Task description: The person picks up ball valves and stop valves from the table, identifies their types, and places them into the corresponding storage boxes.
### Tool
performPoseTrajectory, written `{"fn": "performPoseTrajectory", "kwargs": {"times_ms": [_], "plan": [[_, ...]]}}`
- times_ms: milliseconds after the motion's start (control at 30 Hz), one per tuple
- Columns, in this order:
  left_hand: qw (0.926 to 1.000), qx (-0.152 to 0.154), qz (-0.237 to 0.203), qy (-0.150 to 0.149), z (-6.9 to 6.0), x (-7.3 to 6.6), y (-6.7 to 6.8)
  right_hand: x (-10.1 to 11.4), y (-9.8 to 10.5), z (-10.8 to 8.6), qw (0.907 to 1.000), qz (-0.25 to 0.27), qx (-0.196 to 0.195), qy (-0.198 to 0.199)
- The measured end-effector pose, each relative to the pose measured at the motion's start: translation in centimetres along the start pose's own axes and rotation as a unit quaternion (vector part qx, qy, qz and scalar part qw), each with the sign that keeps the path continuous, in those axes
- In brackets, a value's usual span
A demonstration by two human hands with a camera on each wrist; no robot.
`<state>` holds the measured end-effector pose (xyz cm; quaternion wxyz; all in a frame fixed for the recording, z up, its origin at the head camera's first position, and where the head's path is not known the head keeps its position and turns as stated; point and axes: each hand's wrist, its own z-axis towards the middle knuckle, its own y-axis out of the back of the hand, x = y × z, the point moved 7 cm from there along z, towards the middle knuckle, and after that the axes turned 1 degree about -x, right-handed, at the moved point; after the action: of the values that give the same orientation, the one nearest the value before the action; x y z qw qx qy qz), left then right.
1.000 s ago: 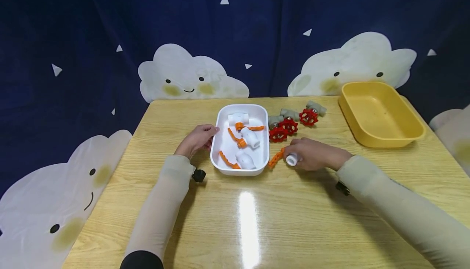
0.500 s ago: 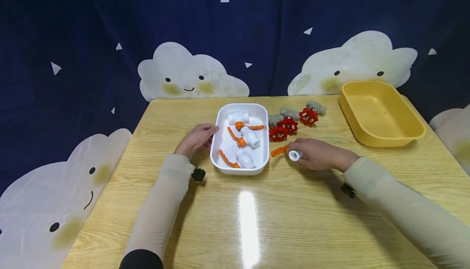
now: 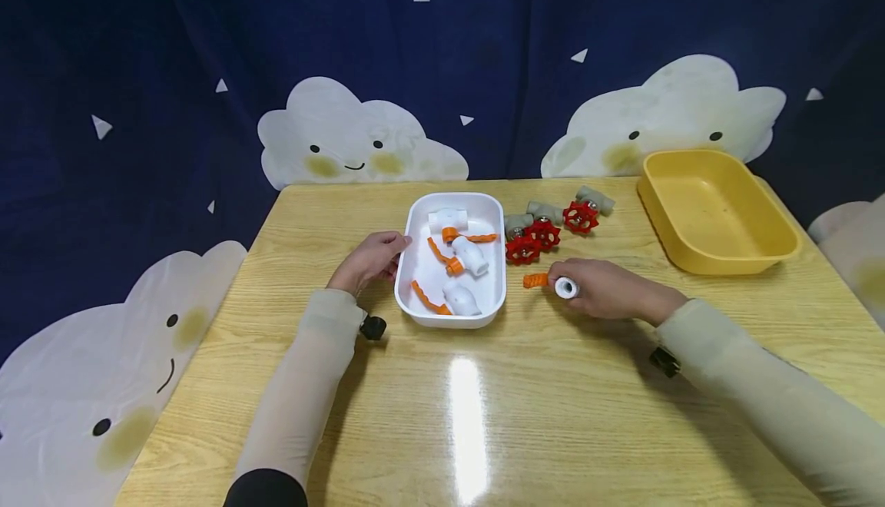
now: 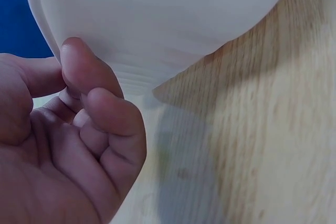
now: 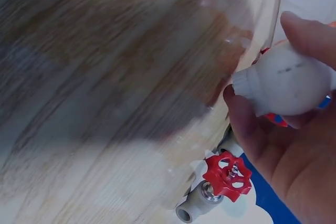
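My left hand (image 3: pixel 371 263) pinches the left rim of a white plastic tray (image 3: pixel 409 289); in the left wrist view, thumb and fingers meet at the tray's edge. Three white ball valves with orange lever handles lie in the tray, one of them a valve (image 3: pixel 472 256) in the middle. To the right of the tray, my right hand (image 3: pixel 608 289) grips another white ball valve (image 5: pixel 294 78) just above the table. Its orange handle (image 3: pixel 535 280) points left toward the tray, and its open pipe end faces the head camera.
Three grey valves with red handwheels (image 3: pixel 580 217) lie in a slanting row right of the tray, behind my right hand. A yellow bin (image 3: pixel 719 265) stands at the table's back right. A dark blue curtain (image 3: pixel 498 46) with clouds hangs behind the wooden table (image 3: pixel 387 415).
My right hand has moved slightly right with the ball valve, away from the tray, and the valve has turned so its handle lies level. The left hand stays on the rim.
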<state>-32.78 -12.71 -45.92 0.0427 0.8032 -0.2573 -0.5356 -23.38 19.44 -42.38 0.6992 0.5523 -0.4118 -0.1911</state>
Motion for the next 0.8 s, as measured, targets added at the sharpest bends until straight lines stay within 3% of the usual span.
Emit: {"fn": "performPoseTrajectory", "kwargs": {"times_ms": [267,533,800], "plan": [[1.0000,-0.002,-0.007,-0.002,-0.03,-0.22,-0.03,-0.76,0.34,-0.07,0.9953,0.084,0.014,-0.045],[1.0000,-0.002,-0.005,0.003,0.13,0.10,0.02,-0.65,0.54,-0.40,0.9959,0.086,-0.013,-0.024],[1.0000,-0.003,-0.001,0.002,0.05,0.14,0.02,0.00,0.30,-0.45,0.9921,0.123,-0.022,-0.008]]}}
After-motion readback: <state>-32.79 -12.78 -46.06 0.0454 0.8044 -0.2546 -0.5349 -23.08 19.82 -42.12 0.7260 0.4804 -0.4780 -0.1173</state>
